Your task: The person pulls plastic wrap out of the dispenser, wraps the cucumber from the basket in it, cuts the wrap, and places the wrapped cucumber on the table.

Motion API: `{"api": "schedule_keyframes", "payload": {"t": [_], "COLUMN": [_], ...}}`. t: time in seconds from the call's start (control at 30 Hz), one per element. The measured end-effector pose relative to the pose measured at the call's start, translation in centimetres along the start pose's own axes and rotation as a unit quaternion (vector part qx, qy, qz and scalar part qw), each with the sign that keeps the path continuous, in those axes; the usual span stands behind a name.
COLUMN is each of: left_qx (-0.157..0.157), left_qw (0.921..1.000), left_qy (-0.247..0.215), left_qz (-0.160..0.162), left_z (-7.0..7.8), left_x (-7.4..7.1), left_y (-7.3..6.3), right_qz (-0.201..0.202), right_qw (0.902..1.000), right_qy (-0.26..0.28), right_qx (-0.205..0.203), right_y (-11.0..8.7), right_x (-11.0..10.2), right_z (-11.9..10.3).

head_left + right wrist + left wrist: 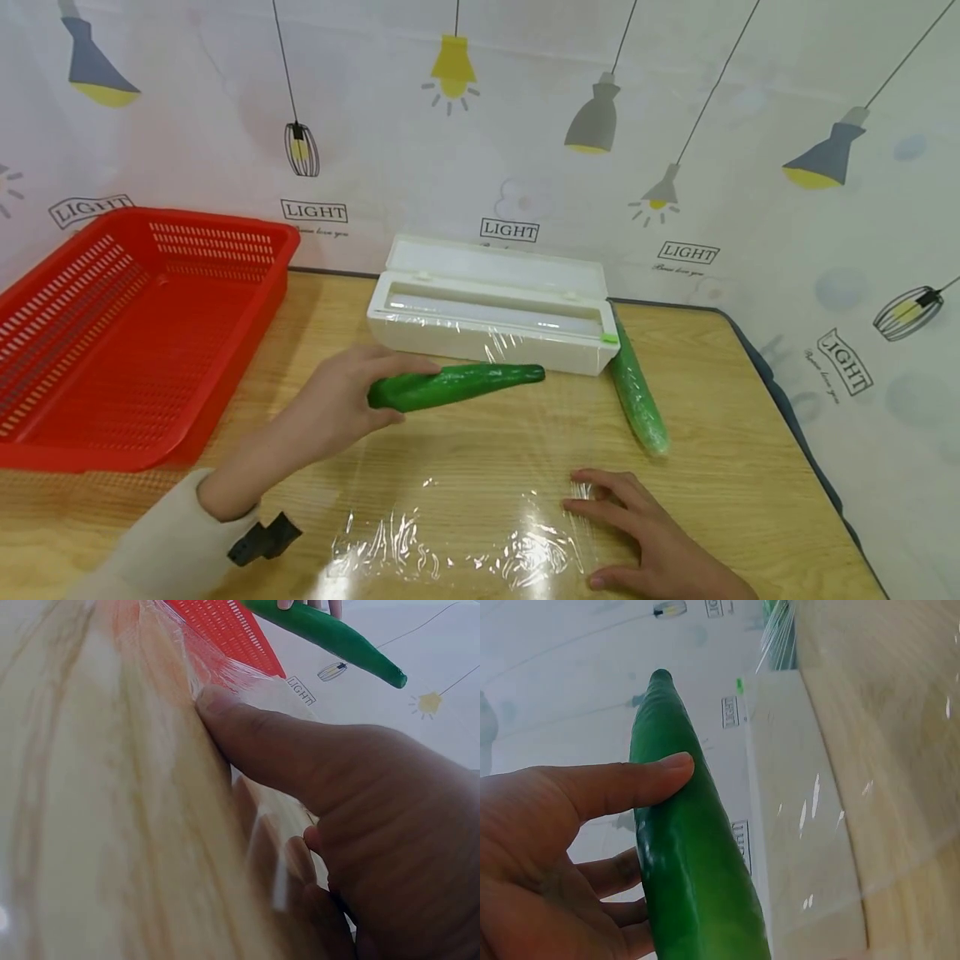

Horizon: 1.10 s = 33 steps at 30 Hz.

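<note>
My left hand [348,392] grips a smooth green cucumber [457,386] by its thicker end, above the table; the dark narrow tip points right. In the left wrist view the thumb lies across the cucumber [694,855]. Below it a sheet of clear cling film [450,500] stretches from a white dispenser box [487,333] toward me, wrinkled along its near edge. At the film's right edge rests my right hand [645,533], thumb and fingers spread apart. In the right wrist view its thumb touches the film [180,660].
A second cucumber [637,392], wrapped in film, lies to the right of the box, whose lid [495,265] stands raised. On the left is a red perforated basket [187,425]. Behind the wooden table [720,400] rises a lamp-patterned backdrop [390,108].
</note>
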<state>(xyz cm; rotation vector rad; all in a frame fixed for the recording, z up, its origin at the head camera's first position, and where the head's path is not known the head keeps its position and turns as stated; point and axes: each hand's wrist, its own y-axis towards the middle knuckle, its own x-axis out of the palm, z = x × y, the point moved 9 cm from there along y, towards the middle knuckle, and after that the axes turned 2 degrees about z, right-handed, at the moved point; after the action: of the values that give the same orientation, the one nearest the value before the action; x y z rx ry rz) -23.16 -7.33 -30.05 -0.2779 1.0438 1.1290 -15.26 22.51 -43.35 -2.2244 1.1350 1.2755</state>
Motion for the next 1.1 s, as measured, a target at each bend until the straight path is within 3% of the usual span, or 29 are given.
{"api": "schedule_keyframes", "payload": {"t": [0.23,0.33,0.53,0.67,0.97,1.1], "left_qx": [0.019,0.03,0.018,0.021,0.041,0.045], "left_qw": [0.9983,0.9969,0.993,0.9911,0.9859,0.9828], "left_qy": [-0.008,-0.01,-0.018,-0.018,-0.027,-0.017], "left_qz": [-0.054,-0.072,-0.115,-0.13,-0.16,-0.178], "left_z": [1.5,2.0,2.0,2.0,2.1,2.1], "left_x": [3.5,4.8,7.0,8.0,9.7,10.5], "left_y": [-0.3,-0.5,-0.8,-0.8,-1.1,-1.2], "right_qz": [-0.016,-0.018,-0.008,0.015,0.019,0.034], "right_qw": [0.9994,0.9996,0.9999,0.9995,0.9996,0.9991], "right_qy": [0.007,0.003,-0.012,-0.024,-0.021,0.0], "right_qx": [0.03,0.024,0.005,-0.014,0.006,-0.025], "right_y": [-0.2,-0.2,-0.2,-0.2,-0.4,-0.3], "right_x": [0.2,0.2,0.1,-0.2,-0.2,-0.4], "right_z": [0.3,0.1,-0.1,-0.3,0.0,-0.5]}}
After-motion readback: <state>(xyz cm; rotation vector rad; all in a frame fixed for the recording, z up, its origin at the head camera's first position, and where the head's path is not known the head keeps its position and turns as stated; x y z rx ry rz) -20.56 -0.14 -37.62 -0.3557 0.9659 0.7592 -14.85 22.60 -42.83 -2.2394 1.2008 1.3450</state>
